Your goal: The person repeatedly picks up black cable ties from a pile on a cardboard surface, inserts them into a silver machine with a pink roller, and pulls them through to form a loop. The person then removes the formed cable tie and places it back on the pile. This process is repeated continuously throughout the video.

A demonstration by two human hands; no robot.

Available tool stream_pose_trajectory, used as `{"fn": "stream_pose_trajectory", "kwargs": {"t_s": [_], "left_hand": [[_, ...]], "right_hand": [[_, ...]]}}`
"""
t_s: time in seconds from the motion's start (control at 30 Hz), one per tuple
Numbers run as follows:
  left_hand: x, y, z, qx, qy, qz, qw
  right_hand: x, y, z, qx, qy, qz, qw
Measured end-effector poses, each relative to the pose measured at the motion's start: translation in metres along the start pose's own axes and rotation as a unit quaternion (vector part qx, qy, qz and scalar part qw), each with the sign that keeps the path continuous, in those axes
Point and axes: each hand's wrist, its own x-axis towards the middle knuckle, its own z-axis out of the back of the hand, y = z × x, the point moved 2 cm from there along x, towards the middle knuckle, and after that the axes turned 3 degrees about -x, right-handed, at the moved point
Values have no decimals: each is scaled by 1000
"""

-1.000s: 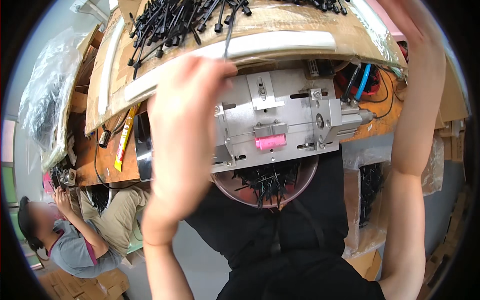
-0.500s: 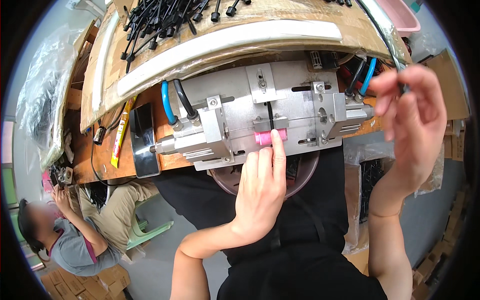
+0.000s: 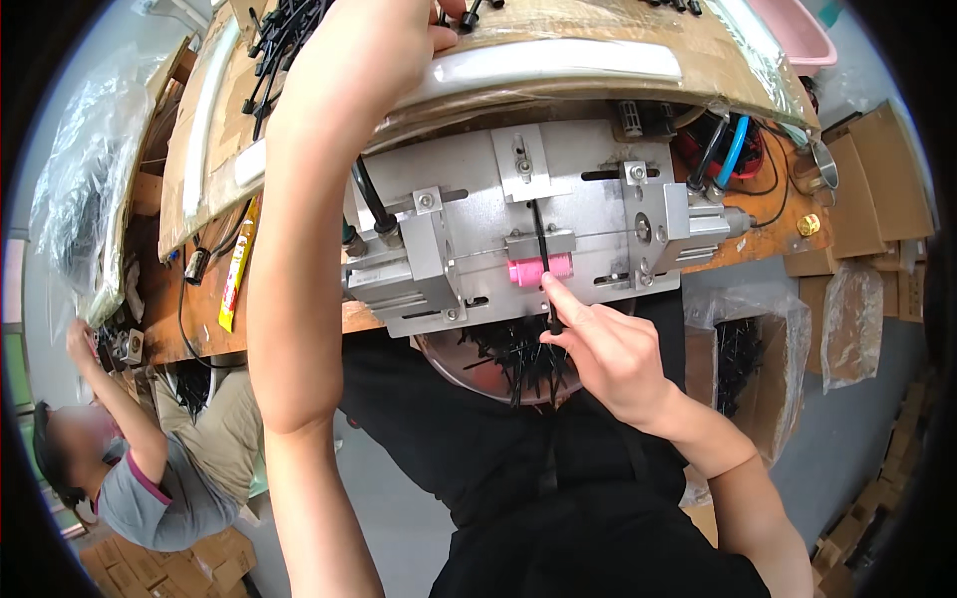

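Observation:
A thin black rod [image 3: 541, 231] runs across the metal fixture [image 3: 588, 221] and over a pink block [image 3: 525, 272] at its front edge. My right hand [image 3: 623, 361] is closed on the rod's near end, the index fingertip beside the pink block and the thumb below it. At the top of the view my left hand [image 3: 394, 45] reaches to the pile of black rods [image 3: 289, 45] on the cardboard. Its fingers, partly cut off by the frame, are curled around a black rod. My left forearm covers part of the fixture's left side.
Metal cylinder blocks with hoses flank the fixture, including a blue hose [image 3: 736, 149] on the right. Beneath the front edge, a basin [image 3: 454, 367] holds black pieces. A yellow packet [image 3: 237, 269] lies left. Another person [image 3: 150, 468] sits lower left; open cartons [image 3: 773, 384] stand right.
My left hand has left the pink block and moved up to the rod pile. My right hand has come in from the upper right and closed on the rod's near end.

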Motion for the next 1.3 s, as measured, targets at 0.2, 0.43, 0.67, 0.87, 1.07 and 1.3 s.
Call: {"fn": "stream_pose_trajectory", "kwargs": {"t_s": [0.2,0.43,0.67,0.87,1.07,1.3], "left_hand": [[-38,-18,28,-91,-16,0,996],[-162,-62,-38,-19,-73,-28,997],[-191,-76,-90,27,63,-5,998],[-184,-73,-89,14,69,-22,997],[-187,-68,-89,6,78,-6,997],[-185,-66,-79,-24,57,3,998]], "right_hand": [[19,11,21,-18,71,18,997],[179,-17,66,-329,-78,277,899],[253,-33,67,-113,70,228,965],[143,-6,123,40,-78,2,996],[34,-3,82,111,-4,-72,991],[-5,-8,54,111,-30,-126,985]]}}
